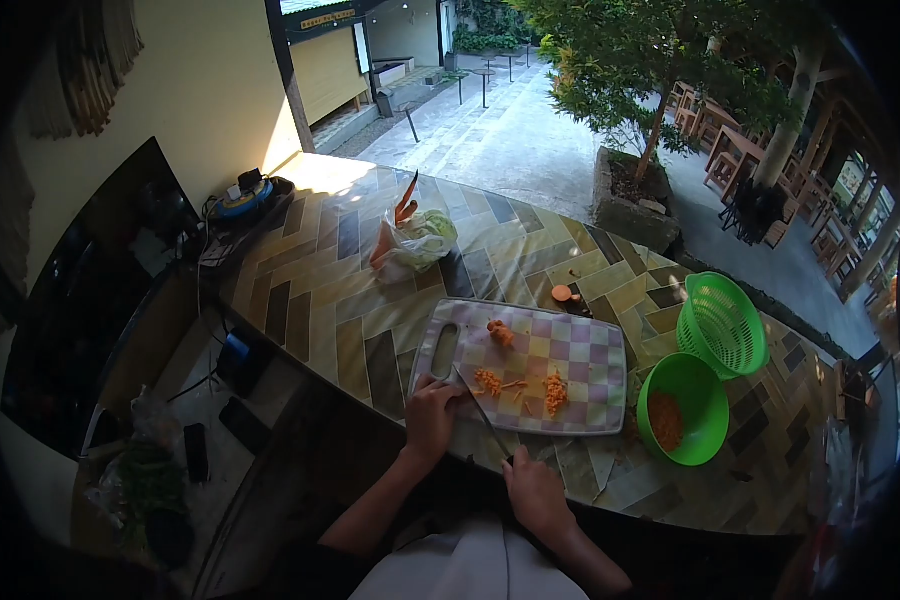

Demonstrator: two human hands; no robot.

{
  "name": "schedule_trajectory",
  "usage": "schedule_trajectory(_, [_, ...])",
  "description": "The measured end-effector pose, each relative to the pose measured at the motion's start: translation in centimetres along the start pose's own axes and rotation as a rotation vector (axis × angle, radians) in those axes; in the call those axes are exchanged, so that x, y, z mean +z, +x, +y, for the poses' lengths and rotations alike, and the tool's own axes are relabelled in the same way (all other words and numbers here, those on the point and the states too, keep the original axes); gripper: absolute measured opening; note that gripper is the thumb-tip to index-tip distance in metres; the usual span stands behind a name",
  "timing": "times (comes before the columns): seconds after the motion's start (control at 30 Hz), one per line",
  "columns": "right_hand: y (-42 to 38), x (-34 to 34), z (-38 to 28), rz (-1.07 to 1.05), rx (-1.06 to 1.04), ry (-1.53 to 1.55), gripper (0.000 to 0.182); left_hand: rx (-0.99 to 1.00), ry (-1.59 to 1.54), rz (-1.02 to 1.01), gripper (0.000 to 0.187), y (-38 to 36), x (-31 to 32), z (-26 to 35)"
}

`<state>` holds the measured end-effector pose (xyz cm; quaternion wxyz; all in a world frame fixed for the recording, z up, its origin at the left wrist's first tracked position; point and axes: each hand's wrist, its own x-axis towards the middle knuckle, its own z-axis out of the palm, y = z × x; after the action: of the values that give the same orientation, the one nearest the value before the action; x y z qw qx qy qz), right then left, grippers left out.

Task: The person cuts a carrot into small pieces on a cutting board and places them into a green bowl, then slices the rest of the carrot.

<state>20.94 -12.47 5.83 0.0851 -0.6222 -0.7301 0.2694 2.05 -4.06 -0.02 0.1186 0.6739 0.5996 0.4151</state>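
A checkered cutting board (pixel 585 355) lies on the patterned table. My right hand (pixel 538 492) is closed around the handle of a knife (pixel 488 420), whose blade points up and left over the board's lower left part. My left hand (pixel 433 412) rests at the board's left edge, near the blade's tip; its fingers are bent together, and anything between them is too small to make out. Chopped carrot lies in two small piles, one in the middle (pixel 488 381) and one to the right (pixel 555 394). Above them sits a carrot chunk (pixel 500 333).
Right of the board stand a green bowl (pixel 711 425) holding orange bits and a green strainer (pixel 735 320). A carrot piece (pixel 562 293) lies beyond the board. A plastic bag (pixel 420 243) with carrots and a pale green vegetable is farther back.
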Motion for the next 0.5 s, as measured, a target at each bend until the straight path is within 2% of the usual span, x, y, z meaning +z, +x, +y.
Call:
schedule_trajectory(0.23, [-0.6, 0.4, 1.1, -0.029, -0.022, 0.094, 0.029, -0.048, -0.008, -0.006, 0.012, 0.0, -0.5, 0.6])
schedule_trajectory(0.5, [-0.3, -0.5, 1.3, -0.084, -0.028, 0.065, 0.030, -0.031, -0.054, -0.016, 0.009, 0.2, -0.5, 0.1])
